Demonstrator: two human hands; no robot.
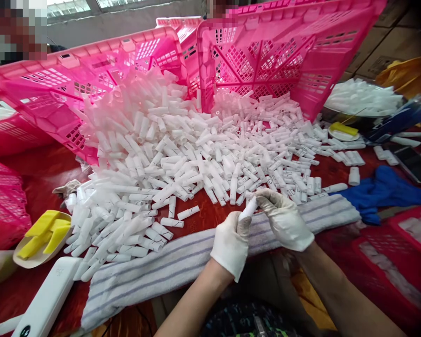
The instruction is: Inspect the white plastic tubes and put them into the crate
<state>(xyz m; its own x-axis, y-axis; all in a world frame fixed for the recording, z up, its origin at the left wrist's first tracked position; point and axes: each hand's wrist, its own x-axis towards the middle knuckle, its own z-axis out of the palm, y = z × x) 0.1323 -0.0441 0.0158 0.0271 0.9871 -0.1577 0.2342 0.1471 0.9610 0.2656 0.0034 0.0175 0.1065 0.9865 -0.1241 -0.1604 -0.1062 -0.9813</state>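
Observation:
White gloves cover both my hands, which meet above the front edge of the table. My left hand (pixel 230 241) is closed around a small white plastic tube (pixel 248 209), tilted with its far end up and to the right. At that far end, the thumb and fingers of my right hand (pixel 284 220) are pinched on the tube. Just beyond lies a large heap of similar white tubes (pixel 175 159), many with a thin dark line printed on them. Beneath my hands a white towel with grey stripes (pixel 154 276) runs along the table edge.
Pink crates (pixel 287 51) tip toward me behind the heap. On the left are a dish with yellow sponges (pixel 47 234) and a long white device (pixel 49 295). A blue cloth (pixel 389 189), a phone (pixel 416 164) and a heaped bowl (pixel 365 98) sit on the right.

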